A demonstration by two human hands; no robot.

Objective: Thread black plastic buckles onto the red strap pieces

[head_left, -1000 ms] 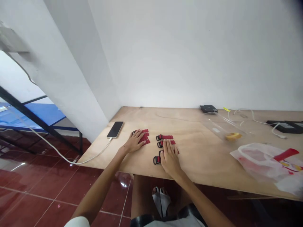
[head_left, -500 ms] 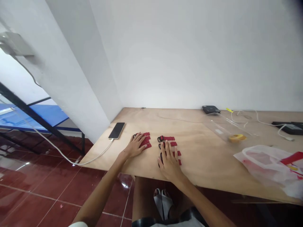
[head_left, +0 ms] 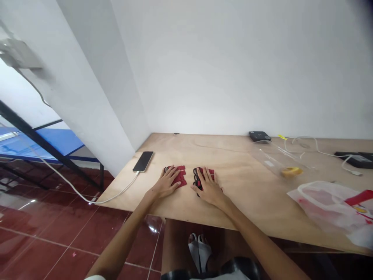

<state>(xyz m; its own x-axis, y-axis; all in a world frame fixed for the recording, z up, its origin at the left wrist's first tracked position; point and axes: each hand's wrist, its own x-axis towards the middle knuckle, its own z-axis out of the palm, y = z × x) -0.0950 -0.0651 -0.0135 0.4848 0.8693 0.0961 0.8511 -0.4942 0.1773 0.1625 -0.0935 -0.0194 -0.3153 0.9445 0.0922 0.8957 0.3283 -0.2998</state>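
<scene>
My left hand lies flat with fingers outstretched over a group of red fabric straps; their ends stick out to the right of it. To its right, my right hand rests palm down on a second group of red straps. Black ring-like buckles line the left side of that group, partly under my fingers. Most of both groups is hidden beneath the hands, so I cannot tell how many straps each holds.
Left of the straps, a phone lies plugged into a white cable. Toward the right are a yellow tape roll, a thin plastic bag, a black box and another black device. The wooden tabletop meets a wall behind.
My right hand has slid away from me, up the table, and the straps under it now lie closer together. My left hand has shifted only slightly, still over its group.
</scene>
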